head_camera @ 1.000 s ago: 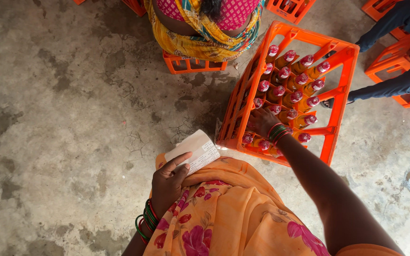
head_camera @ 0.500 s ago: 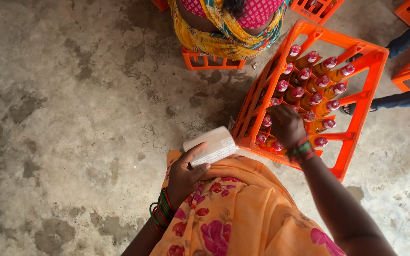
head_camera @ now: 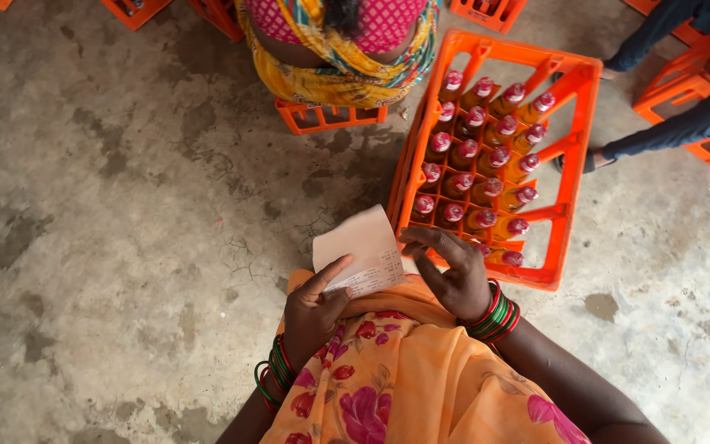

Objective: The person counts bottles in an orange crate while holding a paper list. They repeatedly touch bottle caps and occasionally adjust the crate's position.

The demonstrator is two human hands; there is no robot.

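Over lap: left hand (head_camera: 312,311) pinching paper stack (head_camera: 357,252), right hand (head_camera: 452,275) fingers spread at edge beside bottle crate (head_camera: 573,156). Best peeling one sheet slowly.

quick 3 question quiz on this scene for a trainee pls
1. True or false: the left hand holds the stack of white paper slips.
2. The orange crate of bottles stands: A) in front of the person, to the right B) on their lap C) behind them
3. Fill in: the right hand is at the slips' right edge, fingers spread, with ____ bangles on its wrist.

Key
1. True, thumb pressed on top.
2. A
3. Green and red
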